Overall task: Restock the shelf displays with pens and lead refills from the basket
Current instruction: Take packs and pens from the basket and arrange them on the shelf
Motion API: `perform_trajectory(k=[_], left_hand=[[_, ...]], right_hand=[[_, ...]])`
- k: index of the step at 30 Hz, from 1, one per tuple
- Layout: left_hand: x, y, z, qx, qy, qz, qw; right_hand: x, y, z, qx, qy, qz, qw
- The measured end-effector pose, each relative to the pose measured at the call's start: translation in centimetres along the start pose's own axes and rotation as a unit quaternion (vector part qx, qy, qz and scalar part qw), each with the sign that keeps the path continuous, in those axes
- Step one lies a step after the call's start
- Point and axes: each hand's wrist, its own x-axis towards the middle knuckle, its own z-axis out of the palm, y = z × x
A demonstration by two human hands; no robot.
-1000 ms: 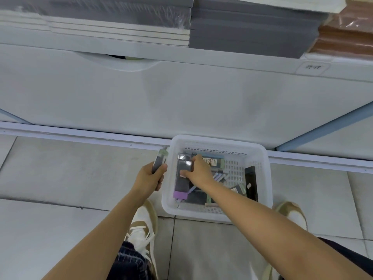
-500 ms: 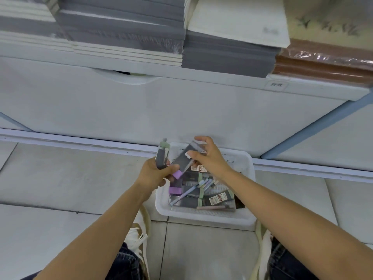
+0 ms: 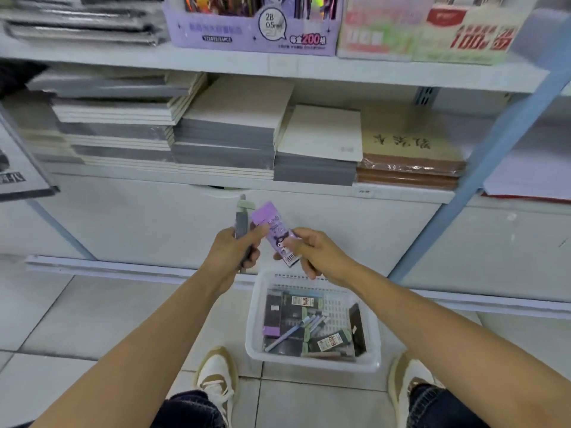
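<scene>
Holding dark packs (image 3: 273,311) and pens (image 3: 295,331), the white basket (image 3: 312,364) sits below. Right hand (image 3: 315,253) pinches a purple refill pack (image 3: 271,229), top tilted up-left; left hand (image 3: 231,252) grips an upright green-topped pack (image 3: 241,218).

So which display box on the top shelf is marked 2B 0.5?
The purple display box, leftmost of the three. Its white speech bubble reads 2B 0.5; the pink-and-green display box and the red-lettered display box stand to its right.

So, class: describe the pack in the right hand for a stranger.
Find the white basket on the floor. Above it, the right hand pinches a flat pack. It is lilac with a cartoon figure; the neighbouring pen is grey.
</scene>
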Motion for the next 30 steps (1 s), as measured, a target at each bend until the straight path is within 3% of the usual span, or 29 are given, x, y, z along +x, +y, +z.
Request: perform_trajectory(k=[4, 7, 11, 13, 15, 19, 21, 26, 30], left_hand=[[-1.3, 3.1, 0.3, 0.046, 0.024, 0.074, 0.996], [-2.4, 6.4, 0.4, 0.056, 0.010, 0.111, 0.992], [-3.6, 11.6, 0.9, 0.076, -0.003, 0.165, 0.983], [-4.3, 14.0, 1.3, 0.096, -0.012, 0.195, 0.976], [-4.7, 16.0, 1.8, 0.104, -0.029, 0.220, 0.970], [-5.3, 19.0, 2.2, 0.117, -0.045, 0.228, 0.965], [-5.3, 20.2, 2.3, 0.096, -0.048, 0.222, 0.969], [-5.0, 23.0, 1.8, 0.006, -0.057, 0.187, 0.981], [-4.3, 24.4, 0.5, 0.026, -0.045, 0.236, 0.970]], right_hand=[[-0.8, -4.7, -0.3, -0.109, -0.055, 0.021, 0.992], [-1.5, -8.7, -0.8, -0.238, 0.030, -0.034, 0.970], [-2.3, -13.8, -1.4, -0.421, 0.104, -0.104, 0.895], [-2.8, -16.3, -2.0, -0.461, 0.123, -0.130, 0.869], [-3.2, -18.7, -2.5, -0.456, 0.120, -0.197, 0.860], [-4.1, -22.8, -3.6, -0.308, 0.067, -0.290, 0.904], [-4.2, -24.6, -4.0, -0.305, 0.071, -0.315, 0.896], [-2.6, -29.2, -5.6, -0.226, 0.173, -0.331, 0.900], [-0.7, -33.0, -7.0, -0.213, 0.256, -0.343, 0.879]])
